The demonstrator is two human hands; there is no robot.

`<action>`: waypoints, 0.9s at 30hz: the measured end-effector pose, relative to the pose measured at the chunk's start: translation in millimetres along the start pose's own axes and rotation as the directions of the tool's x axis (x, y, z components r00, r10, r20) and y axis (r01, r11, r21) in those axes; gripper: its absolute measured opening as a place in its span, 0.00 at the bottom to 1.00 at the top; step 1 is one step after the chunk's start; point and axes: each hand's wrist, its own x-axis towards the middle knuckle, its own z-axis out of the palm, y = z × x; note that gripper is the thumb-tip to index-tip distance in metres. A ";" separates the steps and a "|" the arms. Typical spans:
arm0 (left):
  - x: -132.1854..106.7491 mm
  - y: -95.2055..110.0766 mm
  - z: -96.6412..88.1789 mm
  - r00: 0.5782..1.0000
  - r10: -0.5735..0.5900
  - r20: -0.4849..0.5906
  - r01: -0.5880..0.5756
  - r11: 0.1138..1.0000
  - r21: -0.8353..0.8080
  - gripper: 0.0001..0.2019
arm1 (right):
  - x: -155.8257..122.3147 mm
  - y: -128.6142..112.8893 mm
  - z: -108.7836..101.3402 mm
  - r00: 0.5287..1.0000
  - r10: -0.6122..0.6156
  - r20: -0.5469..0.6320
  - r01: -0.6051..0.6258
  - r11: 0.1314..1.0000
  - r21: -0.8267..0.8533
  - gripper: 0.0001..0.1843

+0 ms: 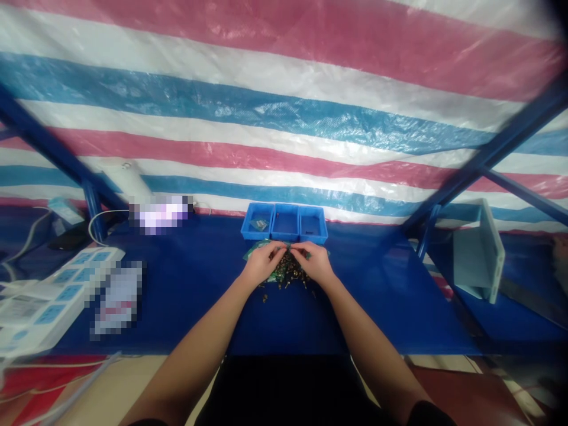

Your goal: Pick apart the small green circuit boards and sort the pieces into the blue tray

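**Two hands pinch a small part over a heap of metal pieces**

Forearms reach out from the bottom edge of the view and meet at mid-tabletop [199, 296], which is covered in blue. Left hand [261, 263] and right hand [316, 262] come together fingertip to fingertip, apparently pinched on one small part; it is too tiny to make out, so its long axis and heading cannot be told. Under the hands lies a pile of small parts [286, 277], dark and brassy, partly on a greenish bag [252, 251]. Such pieces are judged light, stiff and easy to scatter or drop; a fingertip pinch at the ends suits them best. Just beyond stand three blue bins [284, 222] side by side. A white power strip [53, 296] lies well apart at the left.
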 end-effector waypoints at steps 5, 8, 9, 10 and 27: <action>0.0 0.1 0.6 1.000 -0.017 -0.001 0.017 1.000 0.005 0.12 | -0.3 -0.4 1.4 1.000 0.024 0.005 -0.024 0.999 0.036 0.10; -0.3 -0.7 1.0 1.000 -0.027 0.007 0.027 1.000 0.010 0.12 | -0.1 -0.9 1.8 1.000 0.027 0.005 -0.028 0.999 0.043 0.11; -0.3 -1.0 1.1 1.000 -0.027 0.008 0.027 1.000 0.009 0.13 | -0.1 -0.7 2.0 1.000 0.026 0.003 -0.026 0.999 0.045 0.11; -0.3 -1.2 1.1 1.000 -0.025 0.007 0.025 1.000 0.009 0.13 | -0.3 -0.4 2.4 1.000 0.024 0.003 -0.024 0.999 0.046 0.11; -0.3 0.8 1.8 1.000 -0.003 0.002 0.003 0.999 -0.044 0.13 | 0.0 -3.1 -1.1 1.000 0.001 -0.011 -0.001 1.000 0.031 0.10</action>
